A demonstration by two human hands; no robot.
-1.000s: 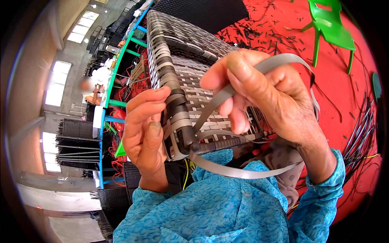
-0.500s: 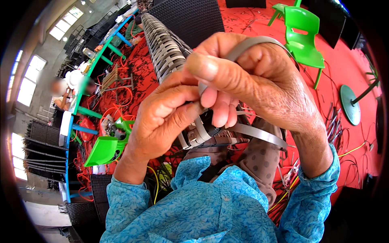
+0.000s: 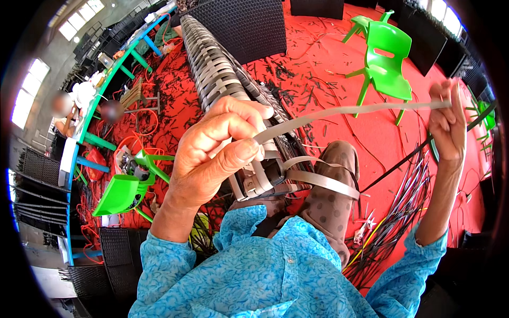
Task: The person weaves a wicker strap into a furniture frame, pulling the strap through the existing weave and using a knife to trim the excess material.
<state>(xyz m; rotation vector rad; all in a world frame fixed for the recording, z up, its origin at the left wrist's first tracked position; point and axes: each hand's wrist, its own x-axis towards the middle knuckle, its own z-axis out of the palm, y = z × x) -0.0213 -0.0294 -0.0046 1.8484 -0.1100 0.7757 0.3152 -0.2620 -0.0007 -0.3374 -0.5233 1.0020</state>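
Note:
A flat grey weaving strip (image 3: 344, 109) stretches between my two hands. My left hand (image 3: 214, 153) pinches it between thumb and fingers, just above the near end of a long woven frame (image 3: 209, 63) that is wrapped in grey strips. Far to the right my right hand (image 3: 448, 124) is raised, its fingers around the strip's other part; they are somewhat blurred. A second grey strip (image 3: 323, 183) loops out of the frame's near end over my knee. That end has an open, box-like corner (image 3: 254, 180), partly hidden by my left hand.
Green chairs stand at the upper right (image 3: 389, 58) and the left (image 3: 124, 193). Strip offcuts litter the red floor (image 3: 323, 79). A bundle of dark strips (image 3: 395, 212) and a small tool (image 3: 364, 228) lie right of my knee. People sit beside the long table (image 3: 114, 74) at left.
My right hand has moved away from the left hand, out to the right, drawing the grey strip straight between them. My left hand stays near the frame's end.

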